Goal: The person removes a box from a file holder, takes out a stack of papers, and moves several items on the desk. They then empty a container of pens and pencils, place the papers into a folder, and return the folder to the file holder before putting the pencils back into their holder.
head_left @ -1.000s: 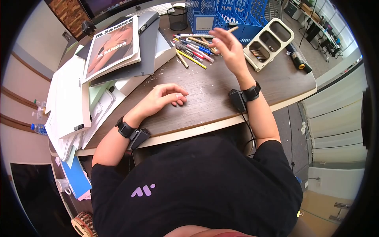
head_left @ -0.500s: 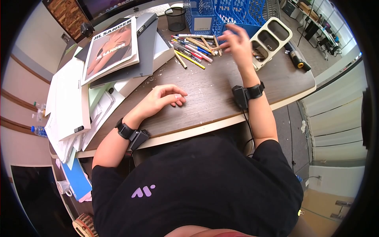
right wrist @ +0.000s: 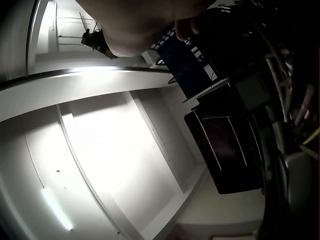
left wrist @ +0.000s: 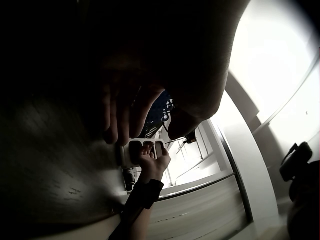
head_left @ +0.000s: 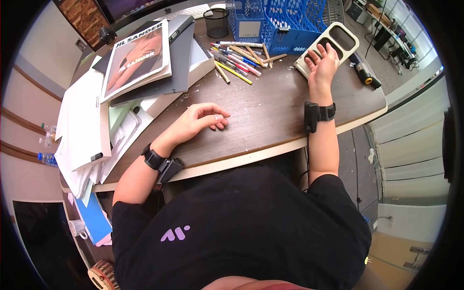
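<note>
My left hand (head_left: 205,117) rests on the desk, fingers loosely bent, with nothing in it. My right hand (head_left: 323,65) is over the near end of a cream three-compartment organizer (head_left: 352,30), palm partly turned up and fingers loosely bent. Nothing shows in its grasp, and it hides part of the near compartments. In the left wrist view, the right hand (left wrist: 152,165) overlaps the organizer (left wrist: 131,159). Left of it lies a loose pile of pens and markers (head_left: 239,63), with a tan pen (head_left: 275,58) at the pile's right edge.
Blue file racks (head_left: 290,41) stand behind the pens, beside a black mesh pen cup (head_left: 216,24). Books and papers are stacked at left, with a magazine (head_left: 137,60) on top. A black object with a yellow end (head_left: 367,77) lies near the desk's right edge.
My right hand has moved right, from beside the pens to over the organizer. The tan pen near its fingers earlier now lies by the pile. The left hand stays put.
</note>
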The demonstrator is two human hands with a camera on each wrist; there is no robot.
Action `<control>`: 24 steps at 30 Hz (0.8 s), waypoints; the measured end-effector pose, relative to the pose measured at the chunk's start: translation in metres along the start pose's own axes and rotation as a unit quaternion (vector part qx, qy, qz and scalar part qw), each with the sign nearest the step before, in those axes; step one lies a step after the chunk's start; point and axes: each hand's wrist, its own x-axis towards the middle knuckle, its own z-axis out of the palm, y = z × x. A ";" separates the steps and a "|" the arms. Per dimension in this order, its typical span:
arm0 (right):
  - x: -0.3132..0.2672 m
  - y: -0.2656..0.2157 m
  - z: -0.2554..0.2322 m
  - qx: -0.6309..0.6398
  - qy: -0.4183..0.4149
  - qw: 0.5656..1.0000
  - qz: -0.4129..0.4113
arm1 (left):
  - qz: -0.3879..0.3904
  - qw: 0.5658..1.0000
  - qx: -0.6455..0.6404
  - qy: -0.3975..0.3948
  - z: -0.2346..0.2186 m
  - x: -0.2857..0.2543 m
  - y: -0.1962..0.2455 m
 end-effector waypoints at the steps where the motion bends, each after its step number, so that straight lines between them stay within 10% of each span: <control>1: -0.001 -0.002 -0.001 0.006 -0.005 1.000 -0.001 | 0.000 1.000 0.001 0.000 0.000 0.000 0.000; 15: -0.029 0.014 0.027 -0.086 -0.152 0.975 -0.137 | -0.004 1.000 -0.001 -0.002 0.000 0.001 0.000; 24: -0.067 0.042 0.040 -0.292 -0.414 0.856 -0.100 | -0.003 1.000 -0.007 -0.004 0.000 0.000 -0.001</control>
